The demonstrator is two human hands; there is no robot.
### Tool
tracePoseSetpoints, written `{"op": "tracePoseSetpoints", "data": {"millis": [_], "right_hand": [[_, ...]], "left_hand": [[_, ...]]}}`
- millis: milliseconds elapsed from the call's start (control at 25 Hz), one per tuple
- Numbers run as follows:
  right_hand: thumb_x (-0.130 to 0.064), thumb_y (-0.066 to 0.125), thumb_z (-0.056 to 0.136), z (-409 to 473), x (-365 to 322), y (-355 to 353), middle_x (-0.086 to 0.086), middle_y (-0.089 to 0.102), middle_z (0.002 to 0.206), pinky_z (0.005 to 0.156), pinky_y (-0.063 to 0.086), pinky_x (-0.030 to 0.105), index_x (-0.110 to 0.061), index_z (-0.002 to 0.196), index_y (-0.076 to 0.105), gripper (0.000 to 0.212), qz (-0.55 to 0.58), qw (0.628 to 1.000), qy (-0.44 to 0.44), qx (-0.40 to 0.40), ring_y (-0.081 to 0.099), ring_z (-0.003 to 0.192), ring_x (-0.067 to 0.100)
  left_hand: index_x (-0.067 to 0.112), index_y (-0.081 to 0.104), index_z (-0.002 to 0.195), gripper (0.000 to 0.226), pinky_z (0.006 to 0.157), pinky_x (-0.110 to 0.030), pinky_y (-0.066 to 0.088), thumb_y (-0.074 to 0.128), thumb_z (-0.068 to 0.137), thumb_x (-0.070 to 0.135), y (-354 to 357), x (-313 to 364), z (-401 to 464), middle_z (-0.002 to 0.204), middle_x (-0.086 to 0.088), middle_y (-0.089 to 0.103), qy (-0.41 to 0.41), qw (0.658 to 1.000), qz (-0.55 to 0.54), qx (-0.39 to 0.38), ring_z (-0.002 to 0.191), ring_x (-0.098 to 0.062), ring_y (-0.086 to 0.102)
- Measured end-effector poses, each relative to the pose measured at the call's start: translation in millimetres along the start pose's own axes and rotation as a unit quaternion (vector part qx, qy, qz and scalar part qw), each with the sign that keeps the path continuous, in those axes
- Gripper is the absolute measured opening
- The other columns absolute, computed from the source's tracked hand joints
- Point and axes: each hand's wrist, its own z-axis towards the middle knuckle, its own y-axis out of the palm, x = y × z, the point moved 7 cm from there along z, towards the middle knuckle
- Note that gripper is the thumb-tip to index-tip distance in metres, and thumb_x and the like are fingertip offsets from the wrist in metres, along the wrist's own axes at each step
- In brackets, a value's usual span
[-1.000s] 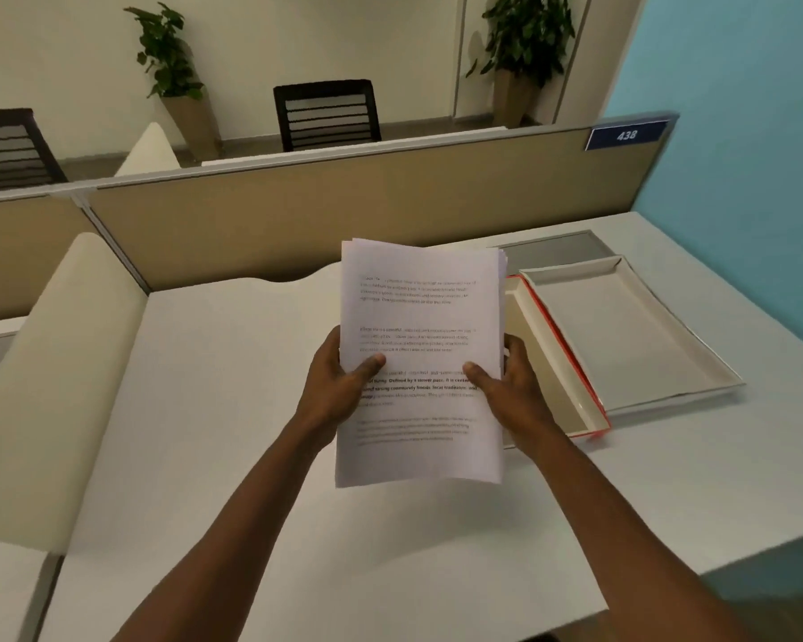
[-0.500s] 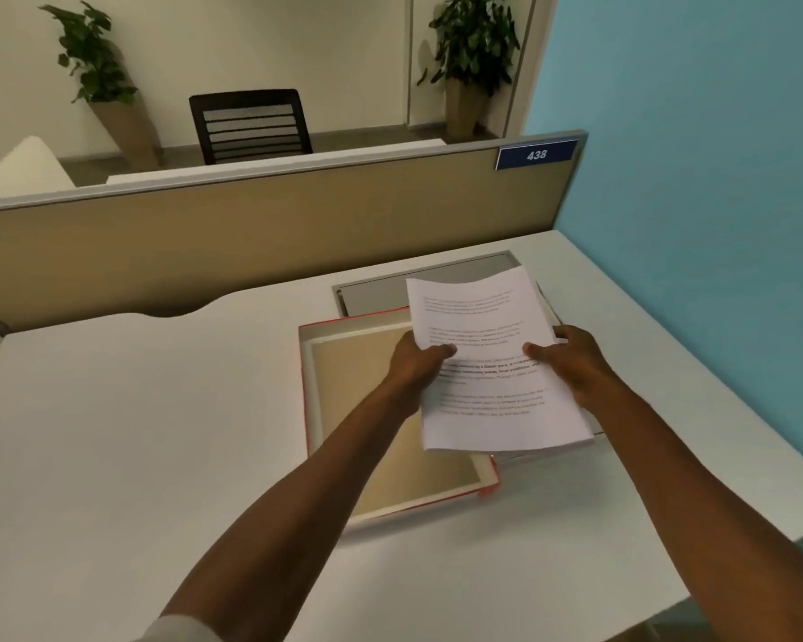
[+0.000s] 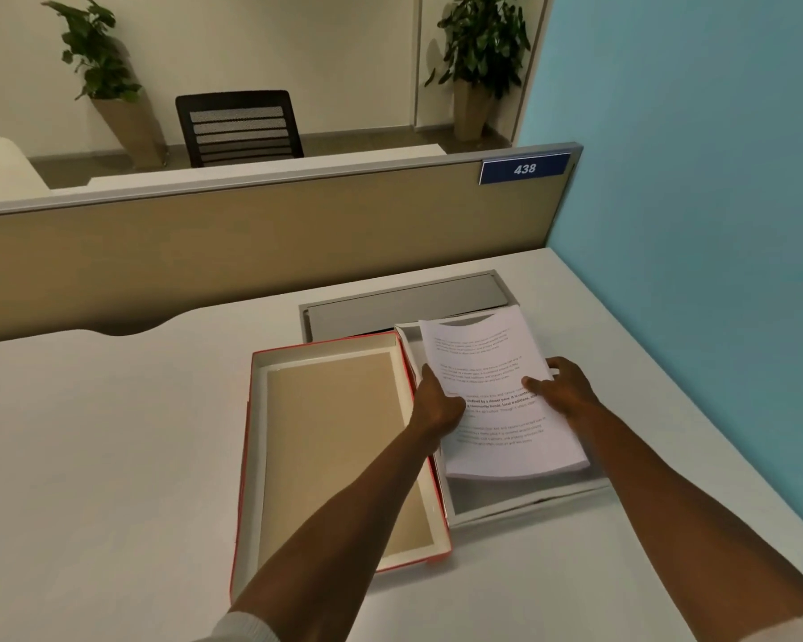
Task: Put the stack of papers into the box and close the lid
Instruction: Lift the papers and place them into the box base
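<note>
Your stack of papers (image 3: 492,363) covers most of the white tray (image 3: 529,500) on the right, so you cannot tell whether the sheets touch its floor. The print is too small to read. Your left hand (image 3: 436,405) hides its fingers under the sheets; the right hand (image 3: 564,391) hides the far right edge. Your left forearm crosses the red-edged box (image 3: 260,363).

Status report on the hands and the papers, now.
Left hand and right hand both gripping stack of papers. Stack held over white tray half, not released. Red-edged half open alongside. Nothing in the way.
</note>
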Motion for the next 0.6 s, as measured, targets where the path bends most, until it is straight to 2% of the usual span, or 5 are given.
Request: {"op": "tracePoseSetpoints", "data": {"millis": [80, 160, 240, 360, 600], "right_hand": [[-0.030, 0.075, 0.087, 8.9, 5.0, 10.9, 0.018, 0.058, 0.136, 0.097, 0.050, 0.048, -0.008, 0.135, 0.048, 0.059, -0.026, 1.000, -0.009, 0.003, 0.062, 0.116, 0.039], [-0.029, 0.074, 0.087, 15.1, 9.2, 18.4, 0.018, 0.059, 0.136, 0.096, 0.050, 0.044, -0.006, 0.135, 0.048, 0.059, -0.048, 0.999, -0.018, 0.005, 0.061, 0.118, 0.038], [-0.028, 0.074, 0.088, 15.2, 12.8, 23.5, 0.019, 0.060, 0.135, 0.096, 0.050, 0.042, -0.005, 0.135, 0.049, 0.059, -0.060, 0.998, -0.028, 0.011, 0.061, 0.118, 0.038], [-0.025, 0.073, 0.088, 17.1, 10.7, 21.3, 0.020, 0.063, 0.131, 0.095, 0.051, 0.041, -0.003, 0.133, 0.053, 0.055, -0.069, 0.996, -0.044, 0.026, 0.063, 0.115, 0.037], [-0.025, 0.071, 0.090, 17.9, 5.7, 17.5, 0.019, 0.066, 0.127, 0.094, 0.052, 0.041, -0.004, 0.130, 0.058, 0.047, -0.091, 0.993, -0.071, 0.032, 0.065, 0.112, 0.037]], "left_hand": [[0.026, 0.034, 0.131, 0.058, 0.104, -0.044, 0.053, 0.068, 0.088, 0.007, 3.0, -5.7, 3.6, 0.128, 0.007, 0.051, 0.026, 0.999, 0.021, 0.000, 0.132, -0.030, 0.055], [0.020, 0.025, 0.147, 0.077, 0.116, -0.050, 0.044, 0.072, 0.087, 0.011, 11.5, -8.2, 3.9, 0.150, -0.001, 0.043, 0.052, 0.997, 0.052, -0.002, 0.143, -0.029, 0.044], [0.014, -0.002, 0.159, 0.102, 0.125, -0.052, 0.028, 0.072, 0.088, 0.013, 20.6, -10.1, 1.3, 0.168, -0.009, 0.016, 0.059, 0.993, 0.098, -0.013, 0.155, -0.029, 0.022], [0.010, -0.027, 0.156, 0.111, 0.130, -0.049, 0.007, 0.065, 0.094, 0.015, 31.4, -11.0, 0.3, 0.170, -0.010, -0.020, 0.065, 0.982, 0.172, -0.032, 0.159, -0.032, -0.012], [0.011, -0.028, 0.155, 0.111, 0.130, -0.044, 0.011, 0.064, 0.094, 0.011, 34.2, -18.5, 1.0, 0.170, -0.009, -0.021, 0.063, 0.983, 0.171, -0.011, 0.159, -0.030, -0.009]]}}
